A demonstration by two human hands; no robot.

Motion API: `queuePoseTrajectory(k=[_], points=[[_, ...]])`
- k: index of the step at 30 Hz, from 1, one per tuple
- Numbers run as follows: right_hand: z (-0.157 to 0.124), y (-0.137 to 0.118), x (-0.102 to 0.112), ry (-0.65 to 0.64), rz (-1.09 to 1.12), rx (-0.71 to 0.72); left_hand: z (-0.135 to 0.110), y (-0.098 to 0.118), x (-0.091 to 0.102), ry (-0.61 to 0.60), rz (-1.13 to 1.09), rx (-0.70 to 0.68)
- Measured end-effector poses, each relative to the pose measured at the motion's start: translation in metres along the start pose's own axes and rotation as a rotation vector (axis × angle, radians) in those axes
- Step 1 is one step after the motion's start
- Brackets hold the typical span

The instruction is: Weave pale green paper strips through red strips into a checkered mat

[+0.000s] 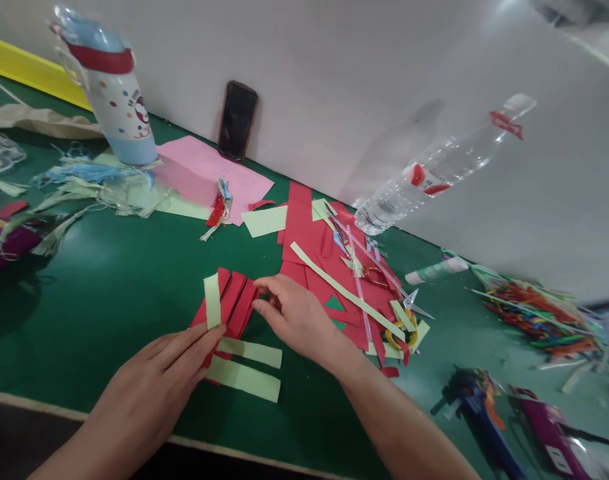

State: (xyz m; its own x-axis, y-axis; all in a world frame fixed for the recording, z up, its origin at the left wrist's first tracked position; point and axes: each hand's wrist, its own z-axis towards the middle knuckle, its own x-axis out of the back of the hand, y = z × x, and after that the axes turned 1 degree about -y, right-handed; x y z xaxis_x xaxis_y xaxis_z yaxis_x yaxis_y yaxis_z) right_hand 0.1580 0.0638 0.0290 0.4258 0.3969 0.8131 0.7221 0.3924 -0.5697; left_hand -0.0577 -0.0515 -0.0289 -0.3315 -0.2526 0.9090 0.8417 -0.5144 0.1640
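A sheet of red paper [237, 297] cut into parallel strips lies on the green table in front of me. Pale green paper strips cross it: one strip [213, 300] stands out at its upper left, and two more [251, 379] stick out to the right lower down. My left hand [171, 373] holds the red paper down, its fingers close together across the lower left; the thumb is hidden. At the upper right edge, my right hand [289, 310] pinches the end of a red strip between thumb and forefinger.
Red paper scraps [304, 233], scissors with yellow handles [403, 331] and a glue stick [437, 270] lie to the right. A clear bottle [434, 177], a phone [237, 120] and a drinking flask [117, 100] stand along the wall. Coloured bundles [534, 313] lie far right.
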Motion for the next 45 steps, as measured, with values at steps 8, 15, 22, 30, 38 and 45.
queuePoseTrajectory(k=[8, 15, 22, 30, 38, 45], points=[[0.018, -0.001, -0.018, 0.001, -0.248, -0.04, 0.003, 0.001, 0.003, -0.01, 0.023, 0.023], [0.012, -0.001, -0.015, 0.061, -0.018, 0.027, 0.005, 0.002, 0.006, 0.023, 0.016, 0.04], [-0.002, 0.0, -0.013, 0.058, 0.237, 0.032, 0.005, 0.003, 0.005, 0.028, -0.033, 0.059], [-0.021, 0.005, -0.007, 0.031, 0.022, 0.036, 0.006, 0.003, 0.006, 0.029, -0.038, 0.054], [-0.06, -0.003, -0.018, -0.111, -0.144, 0.008, 0.002, 0.001, 0.002, -0.008, -0.101, 0.067], [-0.057, -0.01, -0.015, -0.086, 0.009, 0.009, 0.003, 0.001, 0.003, 0.011, -0.119, 0.061]])
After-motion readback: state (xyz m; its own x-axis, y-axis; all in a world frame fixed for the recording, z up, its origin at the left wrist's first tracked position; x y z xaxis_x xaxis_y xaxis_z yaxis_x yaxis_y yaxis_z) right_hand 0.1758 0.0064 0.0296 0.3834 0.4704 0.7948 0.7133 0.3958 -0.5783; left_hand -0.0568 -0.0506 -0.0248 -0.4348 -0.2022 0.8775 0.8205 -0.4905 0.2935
